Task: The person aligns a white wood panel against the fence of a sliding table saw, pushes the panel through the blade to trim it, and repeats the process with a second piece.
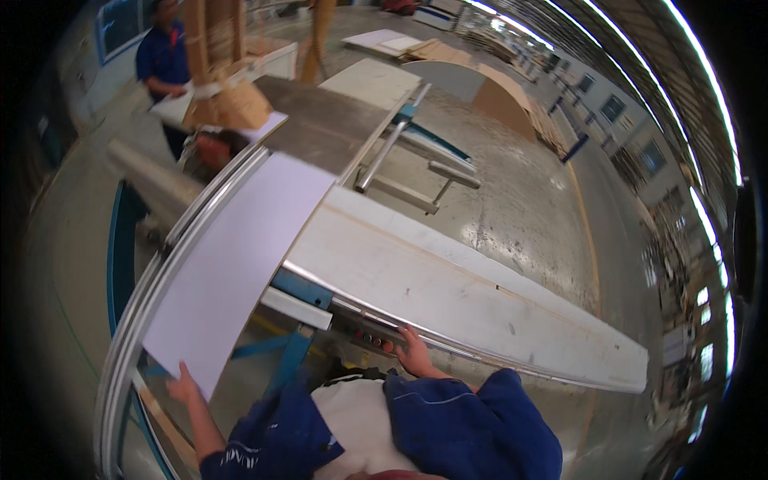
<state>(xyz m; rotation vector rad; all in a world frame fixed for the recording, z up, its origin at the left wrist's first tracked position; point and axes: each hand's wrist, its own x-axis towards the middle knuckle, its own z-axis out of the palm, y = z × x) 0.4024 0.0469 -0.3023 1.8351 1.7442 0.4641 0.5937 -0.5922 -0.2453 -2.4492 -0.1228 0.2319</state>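
The left hand seems partly hidden under the pale panel; the co-worker's head is cropped at the top.

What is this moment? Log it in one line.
left hand: on near end of pale panel; right hand: at near edge of long white table; another person: far left

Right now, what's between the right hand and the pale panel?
Head view: from the right hand, metal rail, then a blue block next to the panel.

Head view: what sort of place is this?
Probably a woodworking shop: a pale panel lies along a long metal rail, and wooden boards lie stacked farther back.
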